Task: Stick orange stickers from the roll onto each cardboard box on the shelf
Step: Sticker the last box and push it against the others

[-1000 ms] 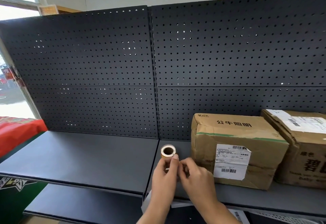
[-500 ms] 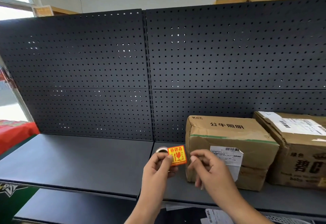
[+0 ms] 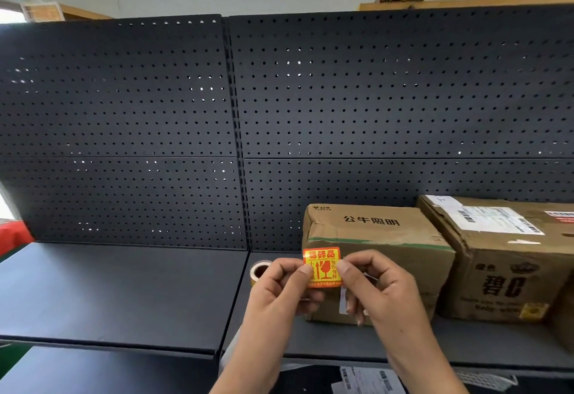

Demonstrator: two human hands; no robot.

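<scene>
- Item: orange sticker (image 3: pixel 323 268), square, printed face toward the person, upright, with no long axis to speak of.
- Hold: the left hand (image 3: pixel 279 291) pinches its left edge and the right hand (image 3: pixel 383 291) its right edge. On both hands the fingers (image 3: pixel 306 271) are curled, with the thumb in front and the rest hidden behind. Neither hand holds anything else that can be seen.
- Key relation: the nearer box (image 3: pixel 382 238) lies straight beyond the fingers, and the sticker overlaps the upper left corner of its front face. Whether the sticker's back already touches the cardboard cannot be told.
- Judgement: the coming move is a short push straight forward off the fingers, with no sideways travel. Both hands are equally near, and either thumb could do the pressing.
- Risk, as a guess: the sticker sits close to the box's left edge and may wrap round the corner unless it is shifted rightward.
- Roll (image 3: pixel 259 271): just left of and beyond the left-hand fingers, apparently resting on the shelf (image 3: pixel 124 294).
- Farther box (image 3: pixel 503 269): to the right of the right-hand fingers, just beside the nearer box, out of immediate reach of the sticker.
</scene>
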